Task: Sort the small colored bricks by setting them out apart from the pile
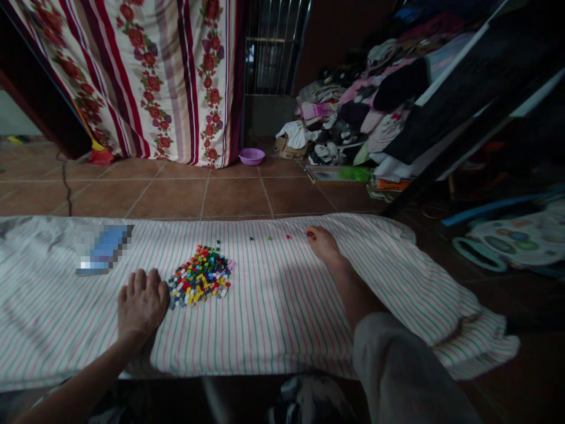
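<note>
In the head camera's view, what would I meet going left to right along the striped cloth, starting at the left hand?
Left hand, heap of small multicoloured blocks, single dark-green block, single yellow-green block, single red block, right hand pinching a tiny blue piece.

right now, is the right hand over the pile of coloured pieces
No, the right hand is well to the right of the pile, near a red piece on the striped cloth.

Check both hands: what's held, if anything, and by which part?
Right hand: a blue block, at the fingertips; too small to tell which part. Left hand: nothing visible, palm down beside the pile.
</note>
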`<action>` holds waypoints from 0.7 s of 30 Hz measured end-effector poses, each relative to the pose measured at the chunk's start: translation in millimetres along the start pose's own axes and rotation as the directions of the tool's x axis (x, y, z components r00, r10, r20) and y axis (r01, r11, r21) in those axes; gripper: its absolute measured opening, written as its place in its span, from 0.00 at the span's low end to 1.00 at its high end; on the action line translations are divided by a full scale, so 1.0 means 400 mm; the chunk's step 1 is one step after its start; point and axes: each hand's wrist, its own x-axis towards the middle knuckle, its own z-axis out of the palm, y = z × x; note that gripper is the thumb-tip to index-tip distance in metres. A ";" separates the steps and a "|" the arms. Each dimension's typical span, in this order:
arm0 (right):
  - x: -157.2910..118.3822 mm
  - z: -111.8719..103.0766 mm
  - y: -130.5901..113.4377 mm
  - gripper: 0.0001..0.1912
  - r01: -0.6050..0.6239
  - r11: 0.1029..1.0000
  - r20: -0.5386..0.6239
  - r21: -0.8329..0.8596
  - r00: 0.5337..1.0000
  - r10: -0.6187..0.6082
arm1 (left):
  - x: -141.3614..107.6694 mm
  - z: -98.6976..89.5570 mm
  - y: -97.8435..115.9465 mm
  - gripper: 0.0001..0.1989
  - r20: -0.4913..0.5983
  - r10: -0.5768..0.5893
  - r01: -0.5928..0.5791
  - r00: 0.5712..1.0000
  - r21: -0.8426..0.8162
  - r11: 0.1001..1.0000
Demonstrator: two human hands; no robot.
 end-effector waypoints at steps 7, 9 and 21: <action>0.004 0.004 0.003 0.15 -0.024 0.999 -0.006 0.028 1.000 0.024 | -0.001 -0.007 0.002 0.26 -0.019 0.024 -0.023 1.000 0.008 1.000; 0.003 0.004 0.000 0.16 -0.033 0.999 -0.008 0.025 0.999 0.034 | -0.002 -0.009 0.002 0.26 -0.021 0.025 -0.025 0.999 0.012 1.000; 0.009 -0.006 -0.004 0.15 -0.055 0.998 0.040 0.011 0.998 0.054 | -0.003 -0.005 0.002 0.26 -0.030 0.018 -0.017 0.999 0.007 1.000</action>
